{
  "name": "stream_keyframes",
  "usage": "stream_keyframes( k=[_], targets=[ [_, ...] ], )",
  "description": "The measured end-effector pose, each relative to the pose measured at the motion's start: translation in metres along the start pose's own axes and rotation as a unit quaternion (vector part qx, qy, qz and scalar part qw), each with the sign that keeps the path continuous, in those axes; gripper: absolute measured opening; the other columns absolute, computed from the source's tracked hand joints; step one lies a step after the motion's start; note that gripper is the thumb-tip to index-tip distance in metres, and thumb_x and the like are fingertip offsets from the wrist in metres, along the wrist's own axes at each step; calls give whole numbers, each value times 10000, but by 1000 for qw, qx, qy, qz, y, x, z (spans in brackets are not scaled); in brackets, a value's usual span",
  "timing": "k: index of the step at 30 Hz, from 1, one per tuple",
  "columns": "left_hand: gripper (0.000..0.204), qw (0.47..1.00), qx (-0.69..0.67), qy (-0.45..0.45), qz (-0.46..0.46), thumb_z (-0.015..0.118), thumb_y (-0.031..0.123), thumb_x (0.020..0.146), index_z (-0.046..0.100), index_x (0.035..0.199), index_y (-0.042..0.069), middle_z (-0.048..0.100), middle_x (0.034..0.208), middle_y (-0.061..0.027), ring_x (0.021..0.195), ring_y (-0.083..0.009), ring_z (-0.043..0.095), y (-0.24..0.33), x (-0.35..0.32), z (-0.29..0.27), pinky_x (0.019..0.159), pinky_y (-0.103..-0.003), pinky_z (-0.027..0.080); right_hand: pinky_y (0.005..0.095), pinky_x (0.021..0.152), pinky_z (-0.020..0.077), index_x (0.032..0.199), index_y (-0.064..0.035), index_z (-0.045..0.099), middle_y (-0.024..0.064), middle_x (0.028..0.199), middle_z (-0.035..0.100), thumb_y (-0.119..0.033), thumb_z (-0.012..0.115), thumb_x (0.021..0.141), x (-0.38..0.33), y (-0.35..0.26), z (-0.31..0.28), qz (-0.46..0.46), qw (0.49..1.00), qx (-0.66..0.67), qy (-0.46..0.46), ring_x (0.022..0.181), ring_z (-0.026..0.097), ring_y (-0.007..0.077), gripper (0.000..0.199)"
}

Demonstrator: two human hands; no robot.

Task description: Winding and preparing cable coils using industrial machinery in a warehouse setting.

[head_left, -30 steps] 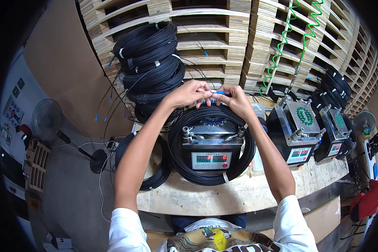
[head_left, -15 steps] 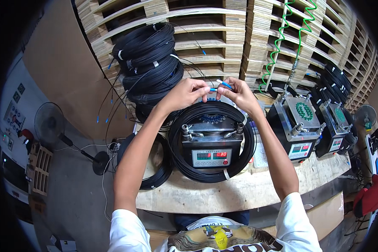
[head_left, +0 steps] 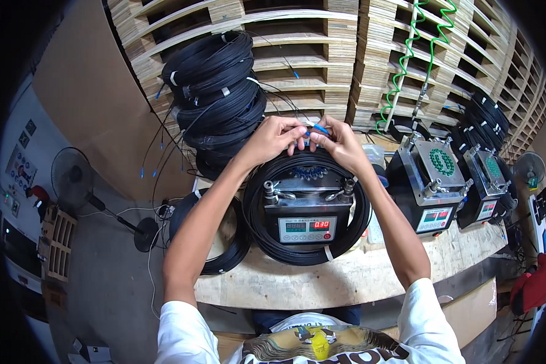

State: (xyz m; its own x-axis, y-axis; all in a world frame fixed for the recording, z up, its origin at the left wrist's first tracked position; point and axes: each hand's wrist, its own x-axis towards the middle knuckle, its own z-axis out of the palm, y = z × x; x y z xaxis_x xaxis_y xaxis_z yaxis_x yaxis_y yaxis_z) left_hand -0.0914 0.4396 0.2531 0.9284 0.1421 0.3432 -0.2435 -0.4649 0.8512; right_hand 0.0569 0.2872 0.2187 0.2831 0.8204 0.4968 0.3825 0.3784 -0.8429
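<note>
A black cable coil [head_left: 306, 209] already rings the metal winding machine [head_left: 307, 206]; above it, left hand [head_left: 272, 138] and right hand [head_left: 340, 142] pinch its blue-tipped cable end [head_left: 319, 128] (not yet secured, apparently).

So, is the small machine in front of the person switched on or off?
On. The display on the machine shows lit digits, red on one side and green on the other, inside the black cable coil.
</note>
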Motion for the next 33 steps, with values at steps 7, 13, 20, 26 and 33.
stream_keyframes(
  k=[7, 13, 20, 26, 33],
  targets=[
    [269, 975, 212, 24, -67, 642, 243, 988, 754, 1037, 3, 613, 657, -5, 538, -59, 534, 24, -14, -40, 496, -247, 435, 341, 687, 482, 998, 41, 584, 125, 853, 626, -208, 680, 946, -8, -17, -8, 49, 986, -133, 90, 757, 576, 164, 273],
    [227, 957, 241, 81, 137, 660, 168, 954, 725, 1032, -35, 678, 849, -148, 717, -218, 634, 24, -10, 0, 658, -343, 486, 488, 758, 510, 1104, 19, 676, 275, 876, 674, -75, 607, 932, 0, 4, -23, -106, 946, -306, 3, 867, 655, 449, 207],
    [308, 952, 285, 93, 54, 540, 99, 937, 692, 1190, 14, 687, 996, -250, 888, -392, 689, 9, -14, 10, 801, -444, 533, 395, 794, 534, 1236, 19, 578, 195, 870, 697, 75, 559, 896, -23, -14, -27, 14, 947, -319, -27, 836, 700, 325, 345],
    [254, 963, 242, 120, -6, 507, 78, 986, 610, 1201, -8, 721, 870, -193, 841, -314, 725, 8, -43, -22, 765, -396, 546, 325, 738, 554, 1122, 18, 671, 163, 835, 708, 59, 602, 914, -40, -49, -55, 6, 939, -331, 90, 820, 729, 214, 223],
    [159, 924, 302, 234, 12, 574, 190, 995, 619, 1089, 70, 705, 847, -220, 817, -422, 696, 7, -25, 19, 670, -498, 538, 392, 743, 564, 1118, -15, 726, 219, 936, 720, 74, 588, 883, -1, -16, 6, -97, 938, -334, -11, 837, 724, 350, 287]
  ],
)
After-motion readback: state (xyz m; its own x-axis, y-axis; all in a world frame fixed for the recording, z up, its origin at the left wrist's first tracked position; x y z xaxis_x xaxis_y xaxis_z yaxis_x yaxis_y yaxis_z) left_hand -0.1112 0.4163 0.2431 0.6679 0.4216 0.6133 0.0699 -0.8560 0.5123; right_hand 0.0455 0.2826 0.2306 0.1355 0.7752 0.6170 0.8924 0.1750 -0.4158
